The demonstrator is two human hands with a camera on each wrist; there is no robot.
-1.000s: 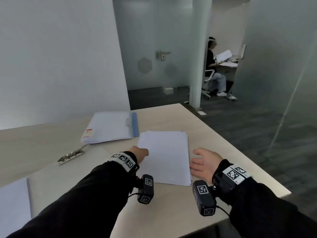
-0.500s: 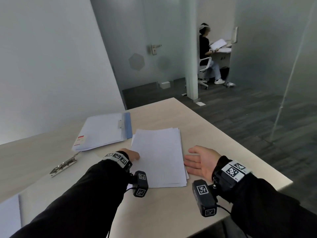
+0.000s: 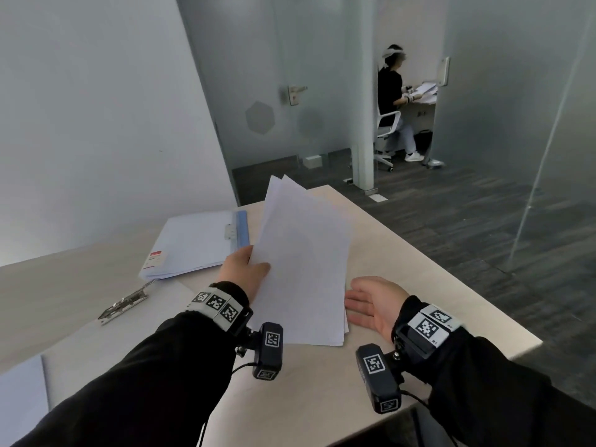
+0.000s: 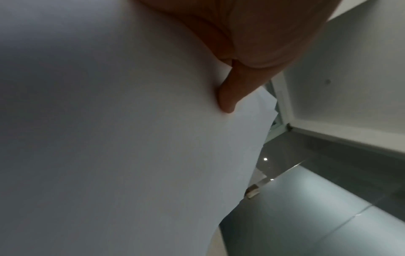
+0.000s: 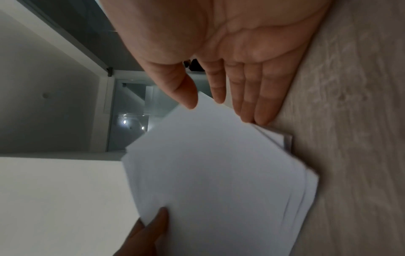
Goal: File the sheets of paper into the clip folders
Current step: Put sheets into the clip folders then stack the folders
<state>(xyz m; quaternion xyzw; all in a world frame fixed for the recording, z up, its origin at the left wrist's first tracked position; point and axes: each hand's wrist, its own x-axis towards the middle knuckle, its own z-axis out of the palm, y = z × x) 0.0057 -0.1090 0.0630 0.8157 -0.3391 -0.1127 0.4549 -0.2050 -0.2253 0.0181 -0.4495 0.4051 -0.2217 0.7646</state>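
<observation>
Head view: left hand grips the stack of white sheets at its left edge, tilting it up off the wooden table.
Right hand lies flat and released, palm up, fingertips at the stack's near right edge. A blue clip folder lies farther left.

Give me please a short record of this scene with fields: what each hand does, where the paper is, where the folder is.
left hand: grips the stack of sheets at its left edge, tilting it up
right hand: open, palm toward the stack's right edge, resting on the table
stack of sheets: lower edge on the table, top raised
clip folder: flat behind the left hand
loose metal clip: on the table, left
</observation>
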